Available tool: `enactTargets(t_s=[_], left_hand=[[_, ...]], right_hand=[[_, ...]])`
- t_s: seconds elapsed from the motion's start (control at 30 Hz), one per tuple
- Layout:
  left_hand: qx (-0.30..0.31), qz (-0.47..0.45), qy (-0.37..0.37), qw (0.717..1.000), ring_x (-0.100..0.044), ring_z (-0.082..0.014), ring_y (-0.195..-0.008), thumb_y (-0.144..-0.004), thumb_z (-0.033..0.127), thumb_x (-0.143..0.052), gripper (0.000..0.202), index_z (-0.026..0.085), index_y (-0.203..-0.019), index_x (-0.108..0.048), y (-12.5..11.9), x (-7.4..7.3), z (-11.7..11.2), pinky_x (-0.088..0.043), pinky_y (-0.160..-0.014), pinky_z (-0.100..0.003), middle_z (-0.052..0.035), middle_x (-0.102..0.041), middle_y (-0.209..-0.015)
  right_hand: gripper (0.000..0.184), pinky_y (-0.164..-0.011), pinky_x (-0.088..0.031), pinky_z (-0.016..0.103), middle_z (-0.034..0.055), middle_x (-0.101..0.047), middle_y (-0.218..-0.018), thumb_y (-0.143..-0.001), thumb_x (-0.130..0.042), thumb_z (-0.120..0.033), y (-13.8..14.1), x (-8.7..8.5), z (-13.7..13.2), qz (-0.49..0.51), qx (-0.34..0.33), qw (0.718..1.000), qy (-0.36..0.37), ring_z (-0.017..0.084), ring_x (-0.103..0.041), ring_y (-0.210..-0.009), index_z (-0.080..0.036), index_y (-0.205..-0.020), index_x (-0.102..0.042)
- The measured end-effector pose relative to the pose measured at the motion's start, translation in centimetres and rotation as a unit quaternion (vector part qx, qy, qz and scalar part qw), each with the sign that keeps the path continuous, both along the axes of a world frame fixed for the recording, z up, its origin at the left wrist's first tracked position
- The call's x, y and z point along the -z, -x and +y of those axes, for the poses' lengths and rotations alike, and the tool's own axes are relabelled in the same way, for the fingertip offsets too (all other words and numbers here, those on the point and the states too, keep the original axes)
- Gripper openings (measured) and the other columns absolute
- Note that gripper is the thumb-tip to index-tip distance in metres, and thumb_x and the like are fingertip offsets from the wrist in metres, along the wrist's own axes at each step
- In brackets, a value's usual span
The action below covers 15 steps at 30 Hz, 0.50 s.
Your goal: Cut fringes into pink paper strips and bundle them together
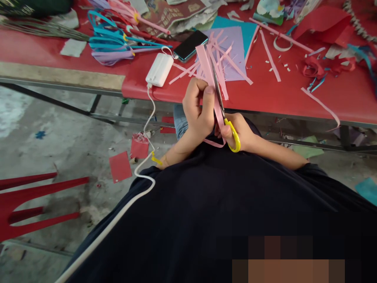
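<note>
My left hand (198,108) is closed around a bunch of pink paper strips (213,65), held upright at the near edge of the red table (294,94). My right hand (238,131) grips yellow-handled scissors (232,133), fingers through the loops. The blades (217,88) point up along the strips, right beside my left thumb. One strip loops down below my hands, over my dark shirt.
A white power bank (159,69) with a cable running to my lap and a phone (190,45) lie left of the strips. Lilac and teal sheets (238,35), loose strips and red scraps litter the table. Blue and pink paper bundles (114,39) lie at the back left. A red chair (26,200) stands on the floor.
</note>
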<state>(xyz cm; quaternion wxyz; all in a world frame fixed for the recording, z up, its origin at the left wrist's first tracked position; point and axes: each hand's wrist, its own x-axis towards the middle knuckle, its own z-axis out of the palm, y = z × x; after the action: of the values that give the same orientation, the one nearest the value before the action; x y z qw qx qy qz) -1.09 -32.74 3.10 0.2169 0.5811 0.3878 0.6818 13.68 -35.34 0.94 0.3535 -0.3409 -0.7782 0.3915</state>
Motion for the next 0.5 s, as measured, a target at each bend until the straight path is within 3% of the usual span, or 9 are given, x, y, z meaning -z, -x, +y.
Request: enactTargets(t_s=[0.23,0.5], left_hand=[[0.021,-0.003,0.033,0.999,-0.055,-0.0247,-0.081,-0.102,0.067,-0.058,0.045,0.029,-0.08,-0.05,0.34,0.56,-0.08,-0.043,-0.073,-0.042,-0.0031,-0.05,-0.078],[0.009,0.007,-0.021,1.0,-0.039,-0.0186,-0.074,-0.109,0.057,-0.055,0.043,0.025,-0.08,-0.048,0.04,0.11,-0.11,-0.039,-0.075,-0.039,-0.0014,-0.042,-0.077]], right_hand=[[0.084,-0.053,-0.035,0.032,0.003,-0.051,-0.062,-0.091,-0.027,-0.098,0.0,0.14,-0.14,0.015,0.018,1.0,-0.003,0.016,-0.048,-0.055,-0.022,-0.069,-0.055],[0.081,-0.052,-0.031,0.033,0.0029,-0.049,-0.062,-0.093,-0.032,-0.095,0.01,0.12,-0.03,0.024,0.018,0.999,-0.011,0.014,-0.043,-0.053,-0.022,-0.064,-0.051]])
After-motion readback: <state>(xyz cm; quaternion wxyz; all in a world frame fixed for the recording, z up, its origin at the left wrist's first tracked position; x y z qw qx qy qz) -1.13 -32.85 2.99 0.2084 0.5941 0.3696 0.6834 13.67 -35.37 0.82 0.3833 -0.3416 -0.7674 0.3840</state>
